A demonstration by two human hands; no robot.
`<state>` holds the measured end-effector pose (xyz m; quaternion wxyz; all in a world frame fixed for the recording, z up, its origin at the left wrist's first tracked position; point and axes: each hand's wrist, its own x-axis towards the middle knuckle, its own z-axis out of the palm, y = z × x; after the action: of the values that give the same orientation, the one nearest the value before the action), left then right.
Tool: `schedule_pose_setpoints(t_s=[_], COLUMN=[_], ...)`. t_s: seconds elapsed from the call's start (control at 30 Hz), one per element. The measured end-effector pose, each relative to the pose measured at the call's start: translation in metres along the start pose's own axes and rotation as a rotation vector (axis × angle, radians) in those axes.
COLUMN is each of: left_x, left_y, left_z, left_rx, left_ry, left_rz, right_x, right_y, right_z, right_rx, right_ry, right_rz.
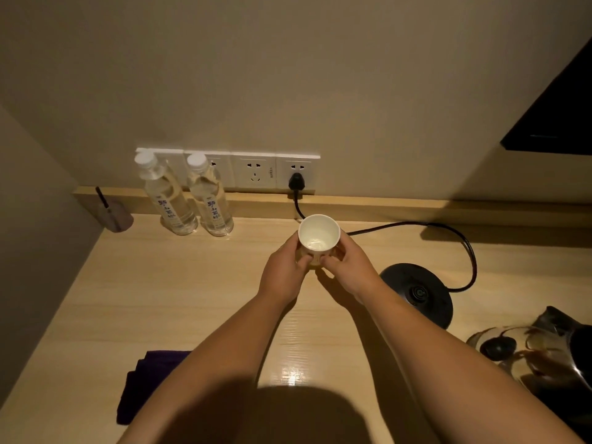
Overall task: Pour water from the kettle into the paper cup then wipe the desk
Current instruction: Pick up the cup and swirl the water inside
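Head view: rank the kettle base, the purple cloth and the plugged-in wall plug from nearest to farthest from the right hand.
From the right hand:
1. Kettle base, just to its right on the desk.
2. Wall plug, behind it, on the wall.
3. Purple cloth, far left, near the desk's front edge.

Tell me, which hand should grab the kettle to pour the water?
Probably the right hand. The kettle sits off its base at the desk's right edge, on that arm's side. The left hand could then keep steadying the paper cup, which both hands hold now.

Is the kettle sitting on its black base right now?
Apart. The head view shows the kettle on the desk nearer the person, with the base bare, its centre connector exposed.
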<state>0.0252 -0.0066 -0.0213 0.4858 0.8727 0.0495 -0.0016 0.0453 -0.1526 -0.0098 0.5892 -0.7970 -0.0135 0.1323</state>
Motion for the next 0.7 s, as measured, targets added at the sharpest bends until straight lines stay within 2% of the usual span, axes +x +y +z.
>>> schedule_pose_setpoints(t_s=[0.47, 0.7], left_x=[0.006, 0.005], left_y=[-0.012, -0.015], left_z=[0.006, 0.005], left_rx=[0.040, 0.193], left_ry=[-0.015, -0.050], left_rz=[0.022, 0.068], right_x=[0.007, 0.002], right_y=[0.010, 0.007], right_z=[0.003, -0.004], right_rx=[-0.026, -0.098], right_ry=[-0.011, -0.019], right_rz=[0.026, 0.026])
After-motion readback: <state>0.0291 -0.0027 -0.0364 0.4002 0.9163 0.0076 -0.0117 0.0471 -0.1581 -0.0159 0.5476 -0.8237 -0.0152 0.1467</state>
